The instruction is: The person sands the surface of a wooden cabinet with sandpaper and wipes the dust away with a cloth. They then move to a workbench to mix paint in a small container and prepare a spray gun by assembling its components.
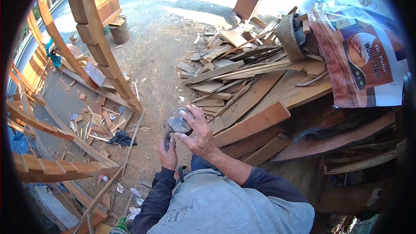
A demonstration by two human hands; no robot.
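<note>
In front of my body is what looks like a spray gun with a round, worn grey metal cup (pixel 177 121) and a dark fitting beside it. My left hand (pixel 169 157) is closed round the dark lower part of the gun, with the thumb up along it. My right hand (pixel 200 136) lies across the right side of the cup, its fingers curved over the top and its thumb at the near edge. The palm hides part of the cup, and the underside of the gun is out of sight.
Scrap boards (pixel 234 73) are heaped on the right, by a rusty round container (pixel 288 39) and a hanging printed plastic sheet (pixel 364 56). Curved wooden frames (pixel 93 34) stand on the left. A bucket (pixel 120 32) and a wooden cabinet (pixel 247 3) stand farther off.
</note>
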